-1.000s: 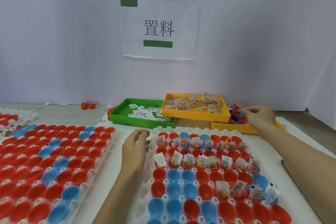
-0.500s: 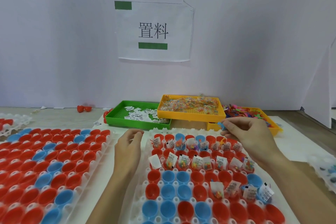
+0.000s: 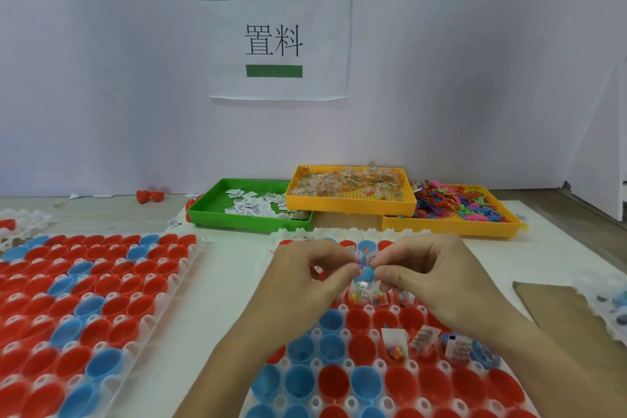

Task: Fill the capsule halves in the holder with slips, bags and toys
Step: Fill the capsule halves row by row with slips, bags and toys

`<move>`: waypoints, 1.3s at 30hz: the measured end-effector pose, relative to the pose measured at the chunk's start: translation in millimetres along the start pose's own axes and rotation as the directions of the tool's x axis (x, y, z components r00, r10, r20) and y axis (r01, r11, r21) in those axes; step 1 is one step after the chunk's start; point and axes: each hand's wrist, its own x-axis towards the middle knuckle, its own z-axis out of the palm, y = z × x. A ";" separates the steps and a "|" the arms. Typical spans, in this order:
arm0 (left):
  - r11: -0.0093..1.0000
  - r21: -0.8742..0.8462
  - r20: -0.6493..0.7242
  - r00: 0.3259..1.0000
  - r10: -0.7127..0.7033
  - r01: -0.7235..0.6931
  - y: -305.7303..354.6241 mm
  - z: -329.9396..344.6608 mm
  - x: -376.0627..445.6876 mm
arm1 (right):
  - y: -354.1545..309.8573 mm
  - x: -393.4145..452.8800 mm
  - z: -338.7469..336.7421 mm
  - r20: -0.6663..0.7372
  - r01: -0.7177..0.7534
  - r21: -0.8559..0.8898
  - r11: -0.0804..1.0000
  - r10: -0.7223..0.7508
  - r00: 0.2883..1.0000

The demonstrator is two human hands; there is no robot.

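Nearest me, at six o'clock, the holder (image 3: 315,402) carries rows of red and blue capsule halves (image 3: 334,383), most of the near ones bare; a few at four o'clock already hold bags with slips (image 3: 424,338). Just beyond, over the holder's middle, my left hand (image 3: 305,278) and right hand (image 3: 441,282) meet, fingertips pressed together in a shared pinch on a small blue toy (image 3: 367,272) (something pinkish clings to it, too blurred to name). I judge it very light, stiff plastic and somewhat slick, so it is best taken by its body between thumb and forefinger, not by any thin limb; I reckon a loose pinch could flick it off among the cups. My hands hide the filled rows beneath them, so I cannot tell which cup lacks its toy. Off at nine o'clock a second holder (image 3: 190,260) of unfilled halves runs out of frame. Farther, at twelve o'clock, sit the green tray (image 3: 244,222) of slips, the orange tray (image 3: 349,204) of bags overlapping it, and at one o'clock the yellow tray (image 3: 448,229) of toys, a tangle I cannot sort into single pieces.
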 end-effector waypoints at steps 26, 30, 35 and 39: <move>0.993 -0.113 0.017 1.000 -0.024 0.026 -3.6 -4.1 -21.1 | -10.7 -10.1 16.0 0.030 0.148 -0.321 0.935 -0.147 0.989; 0.988 -0.145 -0.126 0.989 -0.076 0.058 -8.8 -7.2 -19.7 | -12.5 -12.7 14.2 0.092 0.175 -0.355 0.918 -0.152 0.984; 0.984 -0.145 -0.195 0.972 -0.129 0.102 -12.5 -8.3 -19.2 | -16.5 -17.3 16.2 0.246 0.225 -0.422 0.878 -0.128 0.961; 0.985 -0.136 -0.213 0.968 -0.130 0.103 -12.9 -8.4 -18.9 | -18.9 -17.2 14.8 0.329 0.237 -0.498 0.834 -0.072 0.942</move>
